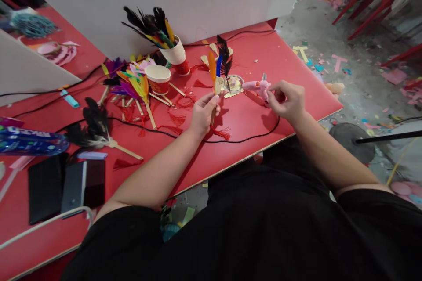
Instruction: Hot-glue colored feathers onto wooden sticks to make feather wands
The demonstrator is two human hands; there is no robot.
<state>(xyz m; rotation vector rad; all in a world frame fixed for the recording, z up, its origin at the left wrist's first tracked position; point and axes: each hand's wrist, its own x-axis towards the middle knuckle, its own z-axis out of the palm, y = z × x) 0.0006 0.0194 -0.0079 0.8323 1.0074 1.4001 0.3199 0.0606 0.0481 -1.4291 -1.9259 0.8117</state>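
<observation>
From where I stand, phones [74, 186] lie at lower left, near the front edge of the red table [296, 66]; that edge climbs to a corner at right, above a littered floor [305, 22]. At centre, the left hand [205, 113] is closed round the stick of a feather fan [218, 83]. Right of it, the right hand [289, 100] has its fingers curled in on a pink glue gun [263, 90], with red tabletop giving it room towards the corner.

A bottle [33, 140] lies at far left. Left of centre stands a paper cup [158, 84], its pale inside showing; the cup behind [174, 56] holds black, yellow and green feathers [160, 19]. Beside the fan, a small dish [234, 75] holds pale bits.
</observation>
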